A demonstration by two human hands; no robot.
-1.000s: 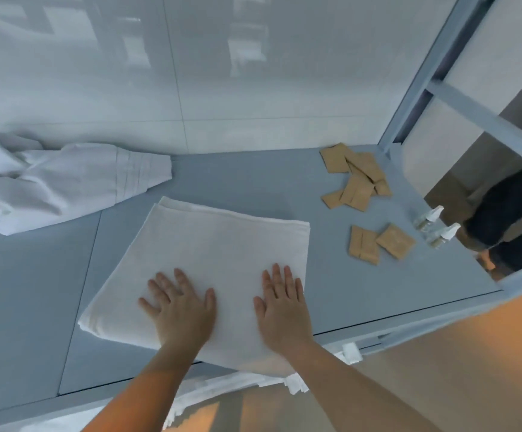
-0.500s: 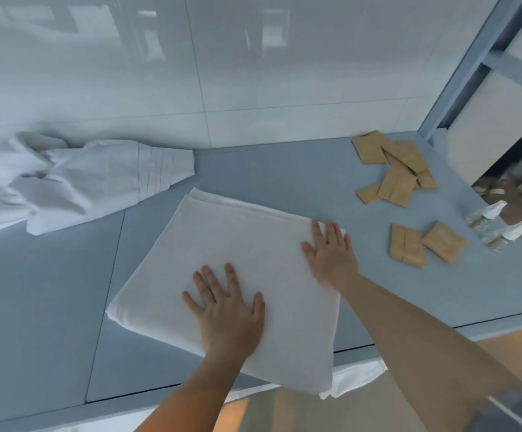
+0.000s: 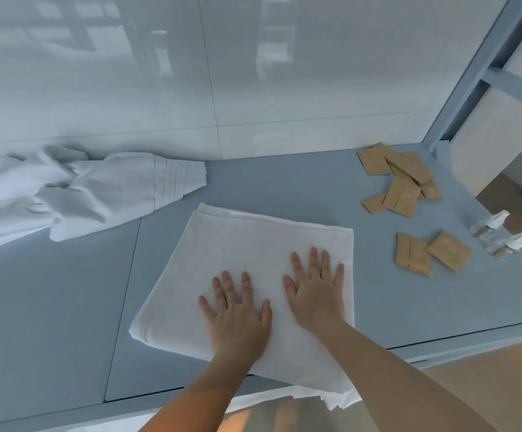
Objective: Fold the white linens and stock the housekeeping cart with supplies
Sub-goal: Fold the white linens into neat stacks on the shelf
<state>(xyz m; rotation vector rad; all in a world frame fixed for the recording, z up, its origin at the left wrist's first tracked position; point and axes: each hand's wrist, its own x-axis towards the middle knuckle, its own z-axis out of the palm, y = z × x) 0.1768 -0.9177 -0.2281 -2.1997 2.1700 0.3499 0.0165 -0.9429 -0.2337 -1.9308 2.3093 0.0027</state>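
Both hands flat w/ fingers spread: left hand (image 3: 237,319) and right hand (image 3: 315,294) press the folded towel (image 3: 247,244). Crumpled linen (image 3: 75,191) at 10 o'clock, brown packets (image 3: 403,185) and 2 small bottles (image 3: 496,235) at 2 o'clock.

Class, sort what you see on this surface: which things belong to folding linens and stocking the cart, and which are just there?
Job:
folded linen, under left hand and right hand
crumpled linen
brown packets
small bottles

Just there:
blue-grey surface
white wall

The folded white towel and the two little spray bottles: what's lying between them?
Two tan packets lie on the blue surface between towel and bottles, in the head view.
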